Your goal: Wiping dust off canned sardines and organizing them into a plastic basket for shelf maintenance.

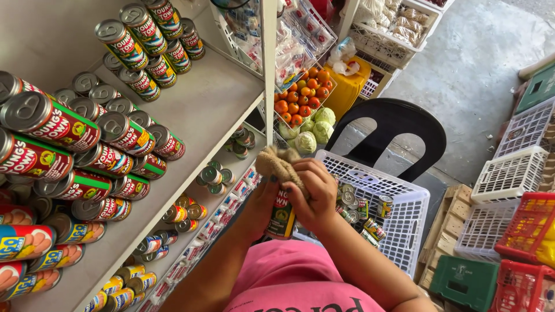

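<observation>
Left hand (263, 205) wrapped around a red-and-green tin can (281, 218), held upright over the lap. Right hand (315, 193) closed on a tan cloth (277, 164), pressed to the can's top. White basket (404, 231) just right, more cans inside. Black chair (399, 130) behind it. Shelf (196, 110) of stacked cans to the left; tomatoes (300, 95) farther off.

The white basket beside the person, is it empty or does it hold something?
Not empty. The white basket holds several cans lying loose on its bottom, beside the hands.
</observation>
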